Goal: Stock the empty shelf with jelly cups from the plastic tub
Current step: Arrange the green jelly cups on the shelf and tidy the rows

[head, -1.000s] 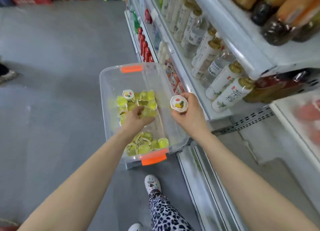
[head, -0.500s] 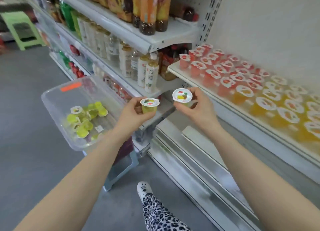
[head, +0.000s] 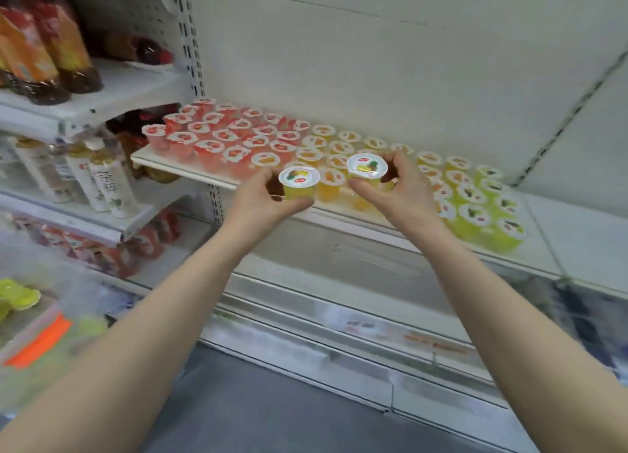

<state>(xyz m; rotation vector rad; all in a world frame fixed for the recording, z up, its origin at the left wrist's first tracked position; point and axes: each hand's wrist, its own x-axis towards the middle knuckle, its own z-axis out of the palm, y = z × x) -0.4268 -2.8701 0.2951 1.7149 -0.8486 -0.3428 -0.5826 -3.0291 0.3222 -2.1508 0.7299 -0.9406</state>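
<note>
Left hand [head: 258,202], right hand [head: 406,194] each pinch upright jelly cup [head: 299,187] at shelf [head: 183,170] front edge; we judge bare right end nearer our right.

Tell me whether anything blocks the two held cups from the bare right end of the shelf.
Nothing visible does. Left hand and right hand each hold a cup in open air before the shelf; green cups only border that end.
</note>
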